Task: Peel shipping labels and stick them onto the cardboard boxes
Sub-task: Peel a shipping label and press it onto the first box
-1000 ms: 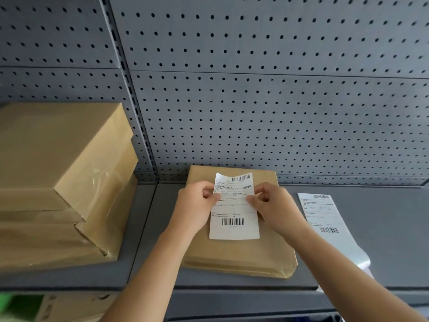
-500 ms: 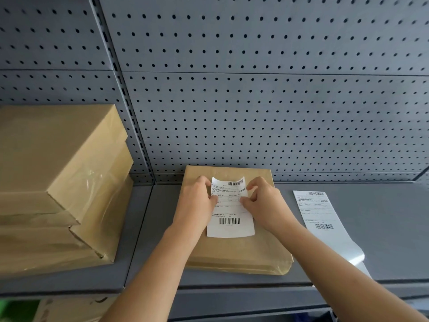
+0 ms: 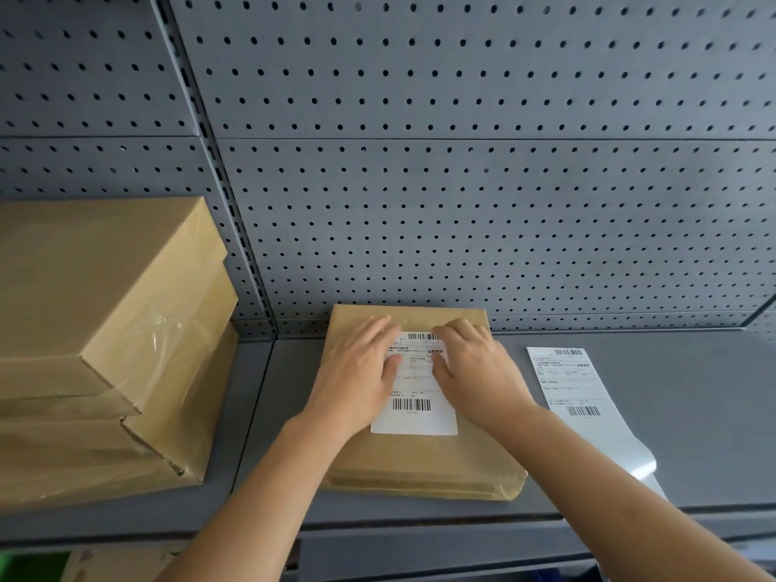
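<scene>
With left hand (image 3: 357, 371) and right hand (image 3: 474, 371) flat, fingers (image 3: 376, 336) straight, gripping nothing: pressed on upper half of shipping label (image 3: 413, 407), laid atop flat cardboard box (image 3: 420, 459) on shelf (image 3: 693, 413), presumably to seat adhesive.

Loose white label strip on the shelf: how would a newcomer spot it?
On the grey metal shelf, look right of the flat brown cardboard box. The long white barcode strip lies there; unlike the white label on the box, it is untouched and its glossy near end curls.
</scene>
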